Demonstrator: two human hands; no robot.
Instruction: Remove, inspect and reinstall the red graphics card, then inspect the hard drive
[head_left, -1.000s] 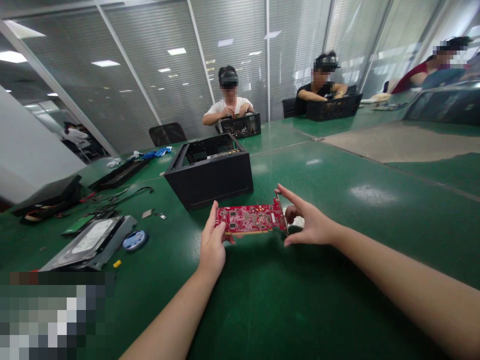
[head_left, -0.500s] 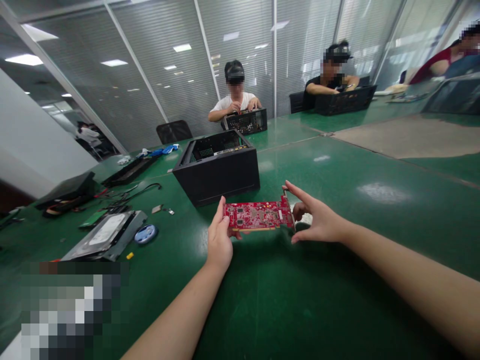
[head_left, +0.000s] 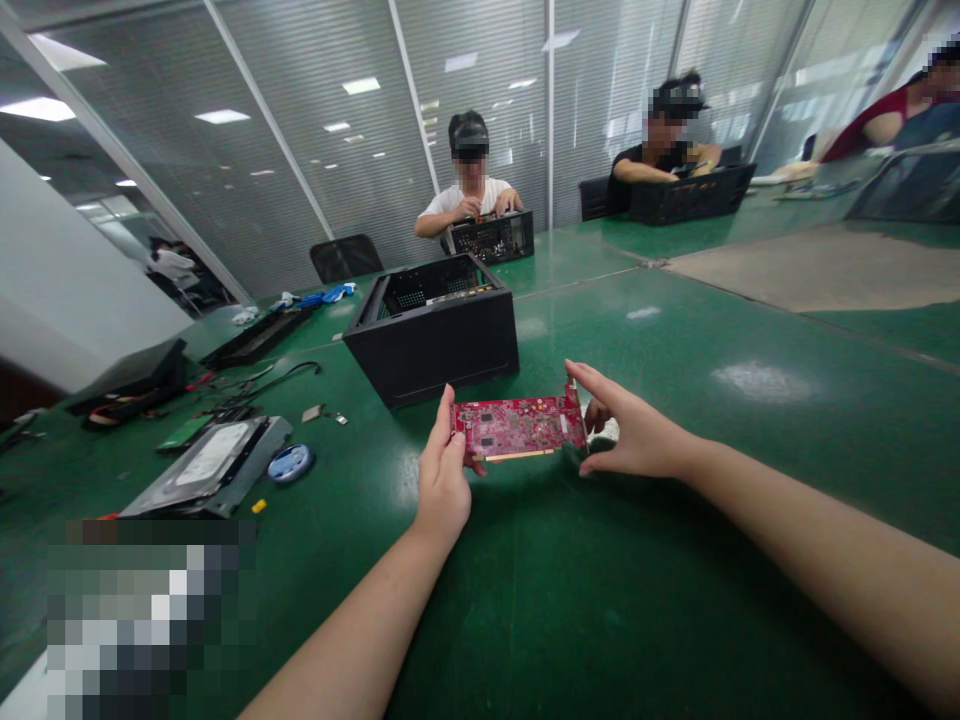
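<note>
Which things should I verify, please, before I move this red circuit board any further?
1. Left hand grips one end of the red circuit board: ok.
2. Right hand spans the metal bracket, index finger at its top: ok.
3. Gold edge untouched by fingers: cannot tell; left fingertips are close.
4. Black case open on top: ok.
5. Case interior fully visible: not ok; the near wall hides part.

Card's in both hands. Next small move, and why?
Probably raise the red card slightly toward the black case: the left hand grips one end, the right hand spans the other, and the open-topped case stands just beyond.
</note>
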